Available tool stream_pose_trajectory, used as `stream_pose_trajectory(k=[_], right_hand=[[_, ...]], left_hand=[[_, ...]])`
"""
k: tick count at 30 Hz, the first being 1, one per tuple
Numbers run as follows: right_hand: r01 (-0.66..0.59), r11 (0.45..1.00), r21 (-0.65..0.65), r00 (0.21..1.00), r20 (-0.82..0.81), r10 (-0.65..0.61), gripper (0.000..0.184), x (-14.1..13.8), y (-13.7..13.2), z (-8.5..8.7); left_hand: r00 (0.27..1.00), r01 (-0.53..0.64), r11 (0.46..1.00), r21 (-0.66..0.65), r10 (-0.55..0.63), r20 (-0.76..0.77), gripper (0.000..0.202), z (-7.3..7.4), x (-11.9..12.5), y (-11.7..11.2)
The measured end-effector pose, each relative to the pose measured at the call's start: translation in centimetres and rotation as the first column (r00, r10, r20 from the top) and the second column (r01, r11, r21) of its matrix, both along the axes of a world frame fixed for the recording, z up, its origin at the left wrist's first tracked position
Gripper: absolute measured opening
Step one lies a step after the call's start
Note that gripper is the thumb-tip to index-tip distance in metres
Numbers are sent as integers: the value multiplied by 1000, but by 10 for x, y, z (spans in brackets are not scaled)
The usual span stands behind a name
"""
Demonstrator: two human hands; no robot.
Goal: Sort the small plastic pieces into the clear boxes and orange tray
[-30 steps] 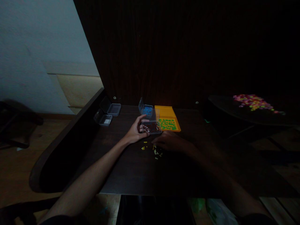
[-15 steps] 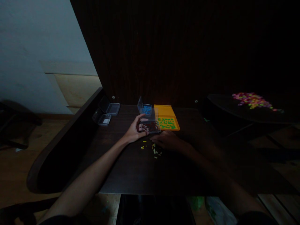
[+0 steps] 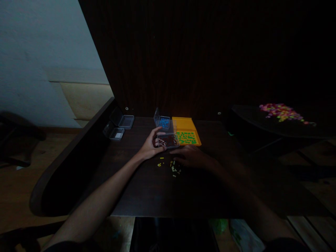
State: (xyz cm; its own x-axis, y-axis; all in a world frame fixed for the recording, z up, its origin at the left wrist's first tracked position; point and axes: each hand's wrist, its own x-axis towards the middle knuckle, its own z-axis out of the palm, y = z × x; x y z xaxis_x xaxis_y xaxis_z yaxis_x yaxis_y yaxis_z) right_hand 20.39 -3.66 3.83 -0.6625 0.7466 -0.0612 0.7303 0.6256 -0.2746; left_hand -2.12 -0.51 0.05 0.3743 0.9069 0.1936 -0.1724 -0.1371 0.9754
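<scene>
The room is dim. My left hand (image 3: 151, 146) grips the left side of a small clear box (image 3: 169, 140) with dark red pieces in it, on the dark wooden table (image 3: 147, 189). My right hand (image 3: 190, 156) lies low on the table just right of a scatter of small yellow pieces (image 3: 170, 166), its fingers bent toward them; it is too dark to see what they hold. Behind the clear box stand an open clear box of blue pieces (image 3: 164, 122) and an orange tray of green pieces (image 3: 186, 136).
Two more clear boxes (image 3: 119, 127) sit open at the table's back left, near its raised rim. A dark round surface at the right carries a heap of pink and yellow pieces (image 3: 282, 112). A dark panel rises behind the table.
Almost nothing has moved. My left hand stays on the clear box and my right hand stays by the yellow pieces, shifted a little.
</scene>
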Motion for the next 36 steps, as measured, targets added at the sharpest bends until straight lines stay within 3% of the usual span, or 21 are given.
stream_pose_trajectory(k=[16, 22, 29, 36], right_hand=[[-19, 1000, 24, 999, -39, 20, 15, -5, 2, -3], [-22, 999, 28, 997, -75, 24, 15, -2, 4, -2], [-12, 1000, -5, 996, -92, 12, 31, -4, 6, -7], [-54, 998, -26, 997, -62, 52, 23, -9, 8, -3]], left_hand=[[1000, -4, 1000, -20, 4, -5, 87, 3, 0, -1], [1000, 1, 1000, -7, -1, 3, 86, 1, 0, 1], [1000, -2, 1000, -2, 2, -2, 86, 0, 0, 1], [1000, 0, 1000, -1, 0, -17, 87, 0, 0, 1]])
